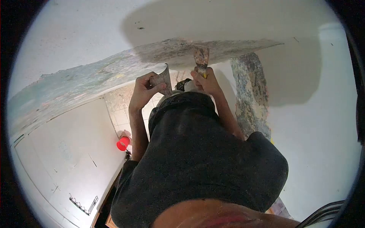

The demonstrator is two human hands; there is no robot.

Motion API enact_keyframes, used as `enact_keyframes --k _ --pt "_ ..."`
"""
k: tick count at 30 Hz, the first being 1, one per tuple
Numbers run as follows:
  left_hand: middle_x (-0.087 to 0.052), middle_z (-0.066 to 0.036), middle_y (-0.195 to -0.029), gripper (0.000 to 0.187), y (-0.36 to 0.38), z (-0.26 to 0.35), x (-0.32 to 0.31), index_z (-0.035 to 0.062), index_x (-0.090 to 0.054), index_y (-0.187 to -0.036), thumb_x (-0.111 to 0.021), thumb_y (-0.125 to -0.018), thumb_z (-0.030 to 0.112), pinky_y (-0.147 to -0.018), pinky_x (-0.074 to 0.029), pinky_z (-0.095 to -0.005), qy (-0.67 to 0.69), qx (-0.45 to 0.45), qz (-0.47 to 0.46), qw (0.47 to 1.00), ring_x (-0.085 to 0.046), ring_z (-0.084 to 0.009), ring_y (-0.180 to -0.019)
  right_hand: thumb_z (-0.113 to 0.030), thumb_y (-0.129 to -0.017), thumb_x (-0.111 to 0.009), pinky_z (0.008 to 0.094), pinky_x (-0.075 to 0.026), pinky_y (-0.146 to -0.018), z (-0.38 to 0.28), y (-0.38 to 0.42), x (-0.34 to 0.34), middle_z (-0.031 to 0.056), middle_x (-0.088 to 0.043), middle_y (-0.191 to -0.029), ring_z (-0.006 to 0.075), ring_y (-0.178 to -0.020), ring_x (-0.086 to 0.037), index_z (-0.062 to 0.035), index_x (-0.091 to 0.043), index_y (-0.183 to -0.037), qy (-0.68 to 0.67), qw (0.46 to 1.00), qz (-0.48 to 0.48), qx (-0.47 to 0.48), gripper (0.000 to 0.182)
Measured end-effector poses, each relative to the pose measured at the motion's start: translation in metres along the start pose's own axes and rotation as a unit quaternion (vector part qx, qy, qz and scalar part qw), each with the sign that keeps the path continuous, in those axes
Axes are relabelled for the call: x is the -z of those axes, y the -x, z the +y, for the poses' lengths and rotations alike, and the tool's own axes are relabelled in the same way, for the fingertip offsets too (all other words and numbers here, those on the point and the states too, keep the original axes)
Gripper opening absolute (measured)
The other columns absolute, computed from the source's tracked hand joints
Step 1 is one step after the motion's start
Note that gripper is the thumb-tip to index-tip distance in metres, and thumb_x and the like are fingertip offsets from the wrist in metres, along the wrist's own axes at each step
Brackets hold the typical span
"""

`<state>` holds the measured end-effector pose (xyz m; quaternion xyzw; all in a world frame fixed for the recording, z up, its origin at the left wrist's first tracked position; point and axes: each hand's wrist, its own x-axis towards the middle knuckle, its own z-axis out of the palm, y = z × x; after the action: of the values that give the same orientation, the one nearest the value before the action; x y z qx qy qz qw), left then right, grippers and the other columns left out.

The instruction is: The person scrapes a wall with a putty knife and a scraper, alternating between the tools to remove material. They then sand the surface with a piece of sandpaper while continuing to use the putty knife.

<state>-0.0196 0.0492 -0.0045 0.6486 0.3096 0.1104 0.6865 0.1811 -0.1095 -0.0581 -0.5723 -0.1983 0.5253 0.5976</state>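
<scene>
Plainly, right hand grips scraper, handle part-hidden; left hand pinches curved sheet, material unclear.

The scraper is blotched brown and tan, its handle partly yellow; the curved sheet is speckled grey. Far left, a blue-grey patch mottles the white wall. The shirt is black, the container at left red.

Scraper in right fingers, sheet in left fingers, wall ahead, container to the left
</scene>
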Motion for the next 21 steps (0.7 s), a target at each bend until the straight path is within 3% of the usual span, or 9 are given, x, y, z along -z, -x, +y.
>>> enact_keyframes --k 3,6,12,15,18,21 --pt "-0.066 -0.002 -0.078 0.018 -0.002 -0.001 0.001 -0.0019 -0.064 -0.092 -0.076 -0.082 0.006 -0.069 -0.053 -0.0248 -0.056 0.011 -0.003 0.998 -0.063 -0.0078 -0.074 -0.020 -0.092 -0.066 0.0254 -0.026 -0.039 -0.014 0.000 -0.003 -0.0048 -0.043 -0.058 0.0044 -0.046 -0.036 -0.0098 -0.050 -0.077 0.035 0.999 -0.015 0.020 0.024" --pt "-0.065 -0.002 -0.077 0.018 -0.003 0.004 -0.003 -0.0019 -0.064 -0.092 -0.076 -0.082 0.006 -0.068 -0.052 -0.0246 -0.022 0.007 -0.012 1.000 -0.063 -0.0081 -0.074 -0.028 -0.089 -0.070 0.0279 -0.033 -0.038 0.002 -0.013 0.002 -0.0021 -0.049 -0.052 0.0069 -0.042 -0.042 -0.0091 -0.053 -0.071 0.026 1.000 -0.013 0.005 0.031" --pt "-0.065 -0.003 -0.077 0.018 -0.006 0.012 -0.004 -0.0020 -0.063 -0.091 -0.076 -0.081 0.007 -0.066 -0.052 -0.0252 -0.036 0.008 -0.013 0.999 -0.063 -0.0082 -0.073 -0.027 -0.089 -0.069 0.0270 -0.033 -0.040 -0.019 -0.011 -0.011 -0.0025 -0.048 -0.050 0.0073 -0.041 -0.041 -0.0097 -0.051 -0.066 -0.019 0.998 -0.046 0.032 0.034" --pt "-0.065 -0.003 -0.078 0.018 -0.003 0.007 0.001 -0.0020 -0.063 -0.090 -0.076 -0.082 0.007 -0.066 -0.052 -0.0254 -0.003 -0.004 -0.001 1.000 -0.062 -0.0082 -0.072 -0.024 -0.090 -0.068 0.0267 -0.032 -0.039 -0.011 -0.013 -0.008 -0.0030 -0.047 -0.051 0.0067 -0.041 -0.040 -0.0095 -0.051 -0.069 0.045 0.998 -0.040 0.032 0.031" --pt "-0.065 -0.002 -0.078 0.016 0.001 -0.001 0.003 -0.0014 -0.064 -0.090 -0.076 -0.082 0.007 -0.066 -0.052 -0.0252 -0.013 -0.005 0.013 1.000 -0.061 -0.0076 -0.071 -0.023 -0.091 -0.067 0.0263 -0.031 -0.038 -0.020 -0.002 -0.012 -0.0030 -0.046 -0.052 0.0062 -0.042 -0.039 -0.0098 -0.050 -0.070 -0.061 0.994 -0.081 0.032 0.030" --pt "-0.064 -0.001 -0.077 0.015 0.001 -0.001 0.005 -0.0012 -0.064 -0.090 -0.075 -0.082 0.006 -0.066 -0.052 -0.0251 -0.026 -0.007 0.018 0.999 -0.060 -0.0071 -0.071 -0.018 -0.092 -0.066 0.0265 -0.024 -0.037 -0.006 -0.010 -0.009 -0.0039 -0.042 -0.054 0.0051 -0.041 -0.034 -0.0105 -0.051 -0.077 -0.052 0.998 -0.029 -0.001 0.023"
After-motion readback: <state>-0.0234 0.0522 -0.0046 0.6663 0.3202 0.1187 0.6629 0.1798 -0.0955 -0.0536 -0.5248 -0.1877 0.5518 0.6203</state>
